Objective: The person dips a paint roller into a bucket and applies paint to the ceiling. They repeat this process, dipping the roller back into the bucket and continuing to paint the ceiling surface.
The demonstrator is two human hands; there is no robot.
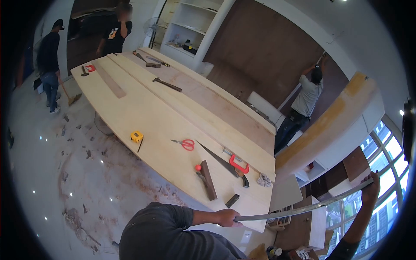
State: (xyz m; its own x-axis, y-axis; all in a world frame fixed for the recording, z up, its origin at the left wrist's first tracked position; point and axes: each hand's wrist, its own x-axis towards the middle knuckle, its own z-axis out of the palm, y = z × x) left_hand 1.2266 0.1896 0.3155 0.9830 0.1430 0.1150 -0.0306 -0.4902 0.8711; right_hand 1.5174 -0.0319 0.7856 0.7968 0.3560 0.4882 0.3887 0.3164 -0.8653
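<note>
My left hand (227, 218) and right hand (369, 190) each clench one end of a long thin strip (303, 209), its length spanning between them.

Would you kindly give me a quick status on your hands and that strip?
Left hand gripping one end of strip. Right hand holding the other end, raised. Strip bowed, beside workbench edge; nothing touching it.
</note>
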